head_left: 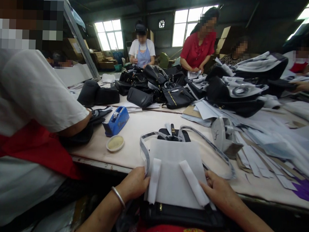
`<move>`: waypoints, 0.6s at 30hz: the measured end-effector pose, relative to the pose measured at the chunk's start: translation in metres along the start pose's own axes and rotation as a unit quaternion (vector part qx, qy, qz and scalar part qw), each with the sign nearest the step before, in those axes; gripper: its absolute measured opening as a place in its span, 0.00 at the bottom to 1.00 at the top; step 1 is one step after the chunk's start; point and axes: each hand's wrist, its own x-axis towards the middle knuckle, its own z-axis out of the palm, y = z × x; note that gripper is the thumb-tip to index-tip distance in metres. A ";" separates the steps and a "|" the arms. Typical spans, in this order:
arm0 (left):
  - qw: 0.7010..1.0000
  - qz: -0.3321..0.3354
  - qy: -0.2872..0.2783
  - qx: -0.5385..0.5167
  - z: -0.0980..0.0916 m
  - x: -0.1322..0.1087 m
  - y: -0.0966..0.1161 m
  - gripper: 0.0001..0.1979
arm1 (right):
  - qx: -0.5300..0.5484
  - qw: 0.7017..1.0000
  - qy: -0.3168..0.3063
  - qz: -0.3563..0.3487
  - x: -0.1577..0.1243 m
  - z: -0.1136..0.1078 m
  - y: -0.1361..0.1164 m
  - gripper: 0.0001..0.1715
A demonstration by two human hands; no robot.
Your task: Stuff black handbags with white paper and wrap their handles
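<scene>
A black bag (pixel 181 214) leans against the table's front edge, its lower end near my lap. Over its face lies a white sheet (pixel 176 167), with two white wrapped strips, a left one (pixel 155 180) and a slanted right one (pixel 193 182), on top. My left hand (pixel 135 183) grips the bag's left side, fingers partly hidden behind it. On the opposite side, my right hand (pixel 219 192) is closed round the edge, its thumb by the right strip's lower part. A wrapped strap (pixel 211 143) loops out over the table beyond the bag.
A blue tape dispenser (pixel 116 121) and a small round dish (pixel 115 143) are left of the bag. Right stand a white-and-grey tape holder (pixel 222 135) and paper strips (pixel 254 161). Black bags (pixel 176 96) are heaped behind. A co-worker's arm (pixel 75 125) is close at left; others work opposite.
</scene>
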 end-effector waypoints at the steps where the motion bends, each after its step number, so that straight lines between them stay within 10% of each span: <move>1: 1.000 0.010 -0.009 -0.001 -0.001 0.000 -0.001 0.13 | -0.020 1.000 -0.005 -0.006 0.000 -0.001 -0.001 0.16; 18: 0.998 0.020 -0.064 -0.005 -0.010 -0.006 0.002 0.12 | 0.039 0.985 -0.144 -0.084 -0.011 -0.027 -0.025 0.09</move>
